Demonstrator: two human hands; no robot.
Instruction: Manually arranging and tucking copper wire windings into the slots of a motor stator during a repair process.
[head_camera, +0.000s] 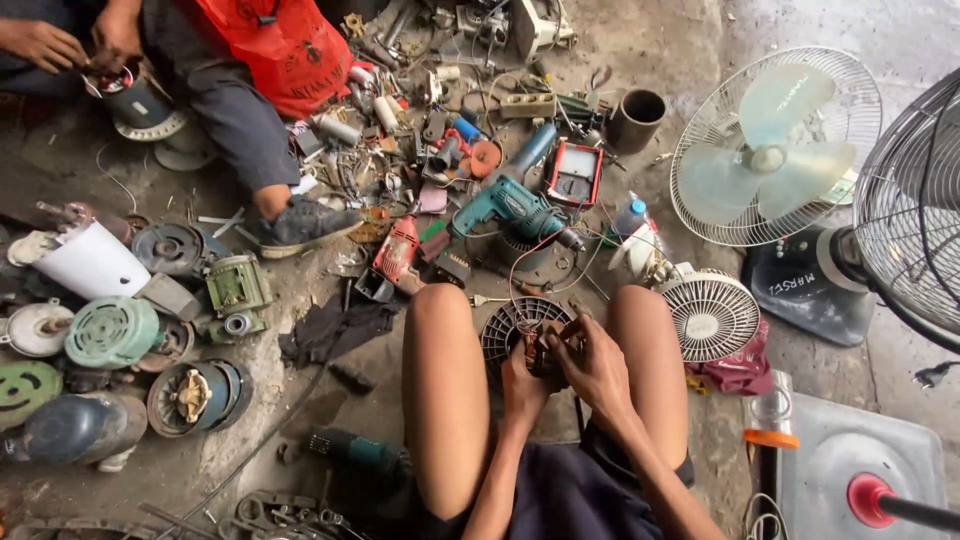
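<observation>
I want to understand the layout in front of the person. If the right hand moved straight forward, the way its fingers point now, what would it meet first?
The right hand points up and left in the picture, and already touches the round black vented motor part that both hands hold. Past it, probably the red wire, then the teal power drill, though depth is unclear.

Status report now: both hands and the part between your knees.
Left hand and right hand both gripping small motor part over black round grille. Red wire trails off it. Teal drill lies just beyond.
</observation>
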